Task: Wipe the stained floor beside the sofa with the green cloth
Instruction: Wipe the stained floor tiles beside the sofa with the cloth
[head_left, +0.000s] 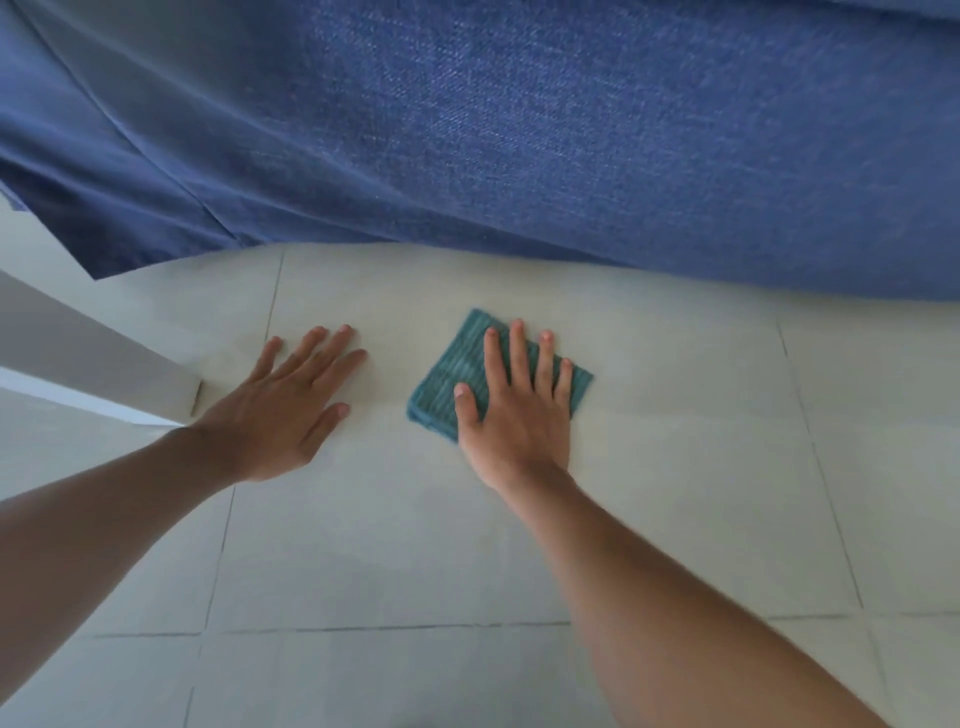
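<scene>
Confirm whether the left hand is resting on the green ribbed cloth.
No, the left hand lies flat on the bare pale floor tile, while the right hand presses the green ribbed cloth.

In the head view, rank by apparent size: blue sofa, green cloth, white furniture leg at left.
1. Blue sofa, fills the top.
2. White furniture leg, cut off by the frame edge.
3. Green cloth, partly hidden under the right hand.

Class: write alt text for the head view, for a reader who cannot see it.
A right hand presses a folded green cloth flat on a pale tiled floor. The left hand rests open on the tiles beside it; a blue sofa fills the top.
</scene>
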